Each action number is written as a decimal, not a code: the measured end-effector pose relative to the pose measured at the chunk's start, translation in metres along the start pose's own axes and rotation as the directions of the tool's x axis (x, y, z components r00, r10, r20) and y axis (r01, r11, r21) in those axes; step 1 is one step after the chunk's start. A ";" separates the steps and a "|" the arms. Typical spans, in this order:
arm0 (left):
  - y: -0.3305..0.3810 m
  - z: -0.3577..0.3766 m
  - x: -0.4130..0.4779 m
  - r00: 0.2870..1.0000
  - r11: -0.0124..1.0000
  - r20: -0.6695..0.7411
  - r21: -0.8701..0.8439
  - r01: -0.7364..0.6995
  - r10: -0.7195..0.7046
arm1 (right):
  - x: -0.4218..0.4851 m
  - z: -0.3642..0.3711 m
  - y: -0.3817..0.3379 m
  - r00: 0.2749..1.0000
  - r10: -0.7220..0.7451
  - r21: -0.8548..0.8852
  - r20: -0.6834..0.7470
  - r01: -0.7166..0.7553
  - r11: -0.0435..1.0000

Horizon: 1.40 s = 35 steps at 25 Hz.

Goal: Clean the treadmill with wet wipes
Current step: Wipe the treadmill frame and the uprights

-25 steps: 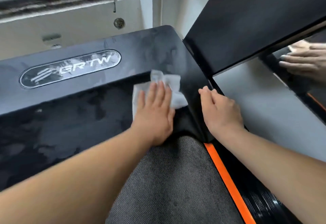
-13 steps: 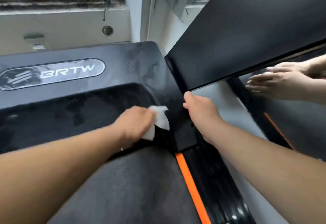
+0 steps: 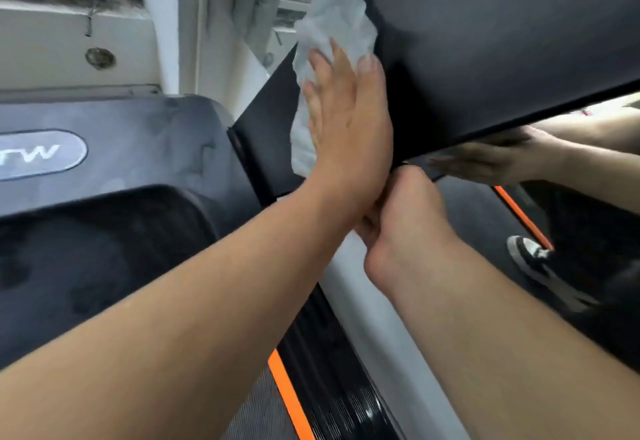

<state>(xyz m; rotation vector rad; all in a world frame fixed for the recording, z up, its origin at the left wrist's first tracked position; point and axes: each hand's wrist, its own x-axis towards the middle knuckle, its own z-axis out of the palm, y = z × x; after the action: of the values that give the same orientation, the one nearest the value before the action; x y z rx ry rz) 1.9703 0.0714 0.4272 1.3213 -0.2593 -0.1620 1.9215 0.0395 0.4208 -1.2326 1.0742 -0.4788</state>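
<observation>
Pale wall (image 3: 166,23) behind, left hand (image 3: 346,127) presses wipe (image 3: 332,20) onto treadmill upright (image 3: 485,41).

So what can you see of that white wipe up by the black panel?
The wet wipe is a thin white sheet, crumpled and creased. The left hand presses it with straight fingers against the edge of the treadmill's slanted black panel. Its wrinkled top sticks out above the fingertips; a lower strip shows beside the palm.
</observation>
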 end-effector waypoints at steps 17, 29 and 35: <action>-0.047 -0.029 0.062 0.987 0.992 -0.093 -0.016 0.126 -0.127 | 0.002 0.010 0.005 0.999 0.001 -0.025 -0.036 -0.002 1.000; -0.054 -0.064 0.045 0.914 0.890 -0.027 -0.239 0.388 -0.405 | -0.005 0.006 0.015 0.943 -0.310 -0.145 0.118 0.325 0.934; -0.062 -0.066 0.044 0.926 0.891 0.122 -0.251 0.377 -0.358 | 0.016 0.018 0.020 0.931 -0.347 -0.072 0.111 0.356 0.932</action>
<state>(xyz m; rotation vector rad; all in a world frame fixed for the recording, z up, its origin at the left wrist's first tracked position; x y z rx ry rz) 2.0330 0.1068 0.3566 1.0813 -0.0401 -0.5501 1.9393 0.0420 0.3952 -1.5245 0.8001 -0.6427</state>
